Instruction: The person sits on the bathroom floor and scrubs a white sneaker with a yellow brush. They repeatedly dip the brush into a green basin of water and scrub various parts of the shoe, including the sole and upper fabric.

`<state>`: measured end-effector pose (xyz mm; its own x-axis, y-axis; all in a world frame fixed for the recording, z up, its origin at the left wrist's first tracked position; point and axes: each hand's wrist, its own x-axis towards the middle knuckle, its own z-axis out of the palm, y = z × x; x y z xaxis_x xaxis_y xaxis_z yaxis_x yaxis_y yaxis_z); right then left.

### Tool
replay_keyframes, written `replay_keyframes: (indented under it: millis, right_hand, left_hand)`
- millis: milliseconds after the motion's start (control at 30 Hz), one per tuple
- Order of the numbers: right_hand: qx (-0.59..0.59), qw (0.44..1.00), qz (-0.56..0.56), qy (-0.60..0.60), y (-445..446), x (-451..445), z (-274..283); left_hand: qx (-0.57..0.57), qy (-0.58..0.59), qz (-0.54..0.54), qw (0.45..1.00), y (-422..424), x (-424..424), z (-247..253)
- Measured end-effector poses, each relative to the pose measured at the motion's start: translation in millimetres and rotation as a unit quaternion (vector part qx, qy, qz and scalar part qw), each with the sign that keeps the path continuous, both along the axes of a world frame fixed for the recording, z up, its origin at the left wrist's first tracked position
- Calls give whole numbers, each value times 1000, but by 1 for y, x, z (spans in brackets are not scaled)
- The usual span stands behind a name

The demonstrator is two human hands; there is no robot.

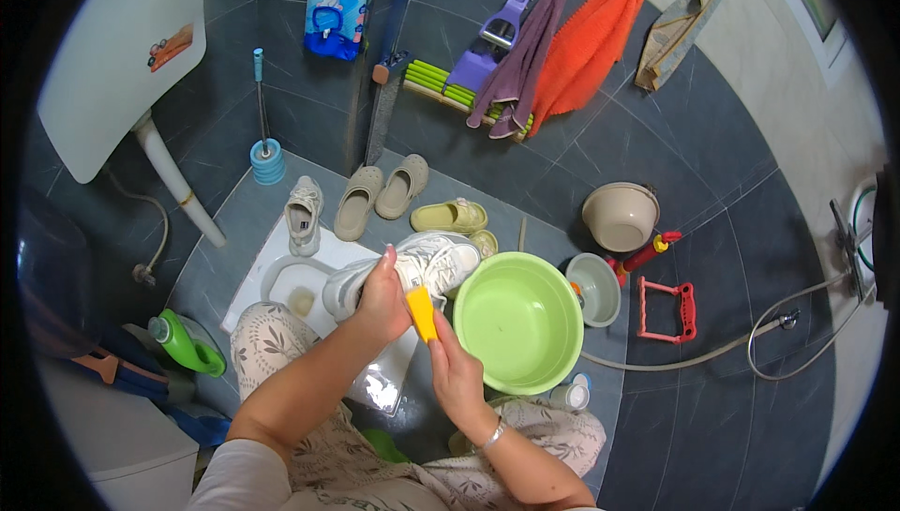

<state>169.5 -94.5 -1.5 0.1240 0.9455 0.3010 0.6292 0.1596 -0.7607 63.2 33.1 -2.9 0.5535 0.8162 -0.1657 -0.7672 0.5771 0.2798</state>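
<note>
My left hand (384, 298) grips a white lace-up sneaker (450, 266) by its ankle part, toe pointing right, above the squat toilet. In my right hand (455, 368) is a small yellow brush (422, 314), its head against the side of the shoe near the laces. The bristles are hidden or too small to make out. Just right of the shoe's toe stands a light green plastic basin (519, 325). Another white sneaker (304, 216) rests upright at the back edge of the squat toilet (271, 251).
Beige clogs (360, 203) and yellow-green slippers (448, 216) lie along the back wall. A grey bucket (598, 289), a white jar (571, 396) and a shower hose (675, 365) are right of the basin. A green bottle (188, 343) lies at left, beyond my knee.
</note>
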Motion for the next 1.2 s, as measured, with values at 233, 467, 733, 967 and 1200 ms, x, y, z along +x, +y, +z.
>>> replay_keyframes:
  millis: [233,467,733,967,1200]
  right_hand:
    - [9,999,-23,31,26,2,11]
    - [-2,999,20,-34,-8,17,5]
    - [37,997,-43,52,-10,27,25]
    - [12,993,-15,-115,16,17,17]
    - [33,998,-35,-34,16,12,20]
  left_hand:
    - [97,-398,-130,903,-14,18,-39]
    - [52,-66,-55,995,2,3,-4]
    - [56,-100,-64,991,-1,1,1]
    - [50,-7,-78,996,-23,9,-3]
    - [101,31,-66,992,-27,10,-5]
